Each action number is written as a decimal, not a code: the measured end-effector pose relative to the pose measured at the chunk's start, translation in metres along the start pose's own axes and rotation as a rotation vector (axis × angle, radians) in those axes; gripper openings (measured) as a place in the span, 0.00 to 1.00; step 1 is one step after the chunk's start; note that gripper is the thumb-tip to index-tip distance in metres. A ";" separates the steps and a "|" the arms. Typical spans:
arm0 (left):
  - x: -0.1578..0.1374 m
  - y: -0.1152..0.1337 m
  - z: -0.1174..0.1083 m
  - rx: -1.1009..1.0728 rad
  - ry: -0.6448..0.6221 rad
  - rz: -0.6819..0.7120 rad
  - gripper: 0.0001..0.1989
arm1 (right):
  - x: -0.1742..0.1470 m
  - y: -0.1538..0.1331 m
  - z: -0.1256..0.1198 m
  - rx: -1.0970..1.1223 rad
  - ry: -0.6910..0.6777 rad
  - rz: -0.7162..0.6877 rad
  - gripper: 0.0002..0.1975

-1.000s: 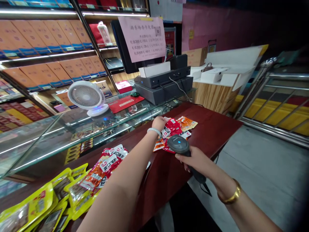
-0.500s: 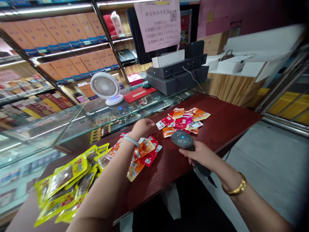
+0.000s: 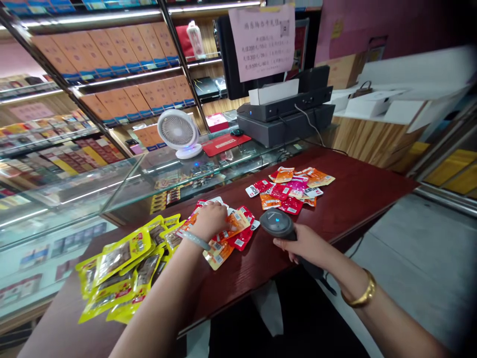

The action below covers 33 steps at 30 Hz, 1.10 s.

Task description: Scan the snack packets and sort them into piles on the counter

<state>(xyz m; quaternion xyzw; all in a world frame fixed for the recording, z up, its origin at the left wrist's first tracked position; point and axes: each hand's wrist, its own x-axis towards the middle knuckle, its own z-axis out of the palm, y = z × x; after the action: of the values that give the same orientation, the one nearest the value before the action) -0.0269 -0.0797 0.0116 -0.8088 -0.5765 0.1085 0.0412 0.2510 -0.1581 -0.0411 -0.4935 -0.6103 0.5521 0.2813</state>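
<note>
My left hand [image 3: 211, 219] lies curled over the nearer pile of small snack packets, its fingertips hidden, so what it grasps cannot be made out. By its thumb is an orange packet [image 3: 238, 222], with a red packet [image 3: 244, 239] and a cream-edged packet [image 3: 218, 258] around it. In my right hand [image 3: 303, 243] is a black handheld barcode scanner [image 3: 276, 223], its head pointing left and a blue light lit on top. Beyond the scanner, a second pile of red and orange packets [image 3: 289, 205] is spread on the dark red tabletop [image 3: 357, 184].
Yellow bags of brown food [image 3: 115, 258] are heaped on the left. Behind stand a glass display case [image 3: 156, 171], a white fan [image 3: 178, 132], a red mat [image 3: 226, 144] and a monitor carrying a pink notice [image 3: 263, 47]. The table's near edge runs below my hands.
My left hand has moved back and down from between the two piles onto the nearer one. The scanner has shifted slightly left toward that pile. The camera view has swung a little left.
</note>
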 end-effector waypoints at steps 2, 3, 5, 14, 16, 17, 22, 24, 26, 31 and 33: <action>-0.001 0.003 0.000 -0.032 0.032 0.014 0.23 | 0.001 0.001 0.001 -0.012 -0.001 -0.006 0.16; 0.000 0.004 0.000 -0.070 0.050 -0.003 0.22 | 0.001 0.001 0.002 -0.015 -0.005 -0.011 0.16; 0.003 0.009 -0.002 -0.185 0.083 -0.080 0.22 | 0.002 -0.001 0.002 -0.015 -0.010 -0.021 0.16; 0.031 0.033 -0.009 -0.516 0.157 -0.032 0.19 | 0.007 -0.026 -0.012 0.057 0.049 -0.068 0.15; 0.035 0.034 -0.007 -0.528 0.187 -0.003 0.18 | 0.007 -0.029 -0.017 0.050 0.045 -0.086 0.16; 0.038 0.034 -0.005 -0.543 0.198 0.002 0.18 | 0.008 -0.028 -0.019 0.045 0.043 -0.089 0.16; 0.065 0.038 0.004 -0.796 0.188 -0.080 0.19 | 0.013 -0.015 -0.022 0.071 0.075 -0.047 0.17; 0.082 0.046 0.007 -0.972 0.152 -0.139 0.19 | 0.015 -0.009 -0.022 0.087 0.082 -0.059 0.19; 0.102 0.058 0.010 -1.164 0.112 -0.194 0.16 | 0.016 -0.004 -0.022 0.092 0.084 -0.075 0.20; 0.142 0.091 0.016 -1.301 0.142 -0.180 0.15 | 0.013 -0.002 -0.027 0.089 0.114 -0.069 0.20; 0.150 0.097 0.017 -1.255 0.156 -0.147 0.13 | 0.010 -0.003 -0.031 0.090 0.122 -0.073 0.20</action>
<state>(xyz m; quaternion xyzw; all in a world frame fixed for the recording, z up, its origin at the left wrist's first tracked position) 0.1052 0.0282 -0.0427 -0.6428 -0.5796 -0.3122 -0.3917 0.2738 -0.1366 -0.0327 -0.4904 -0.5843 0.5373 0.3599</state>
